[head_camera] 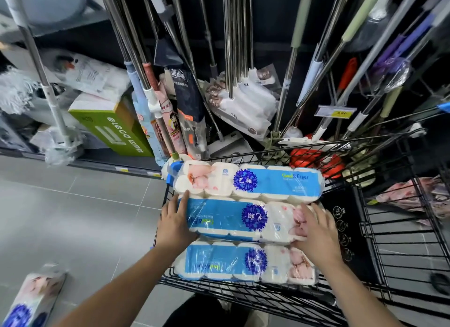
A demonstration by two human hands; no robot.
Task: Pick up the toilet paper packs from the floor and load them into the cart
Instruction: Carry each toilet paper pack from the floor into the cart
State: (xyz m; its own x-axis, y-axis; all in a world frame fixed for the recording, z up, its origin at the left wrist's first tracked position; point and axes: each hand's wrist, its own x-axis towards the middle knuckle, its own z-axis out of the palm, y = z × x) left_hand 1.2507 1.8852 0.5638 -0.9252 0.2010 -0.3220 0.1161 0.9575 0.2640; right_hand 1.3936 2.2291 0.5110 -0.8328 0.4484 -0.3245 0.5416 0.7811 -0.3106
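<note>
Three blue-and-white toilet paper packs lie side by side in the black wire cart [389, 231]: a far pack [248, 182], a middle pack [233, 220] and a near pack [241, 263]. My left hand [174, 223] presses flat against the left end of the middle pack, fingers straight. My right hand [316, 231] clasps its right end, fingers over the top and thumb beneath. Another pack [31, 300] lies on the grey floor at the lower left.
A shelf of mops and broom handles [233, 46] rises right behind the cart. A green box [114, 129] and wrapped goods sit on the lower shelf at left. Red items [314, 160] lie beyond the cart's far end. Grey tiled floor [73, 217] spreads to the left.
</note>
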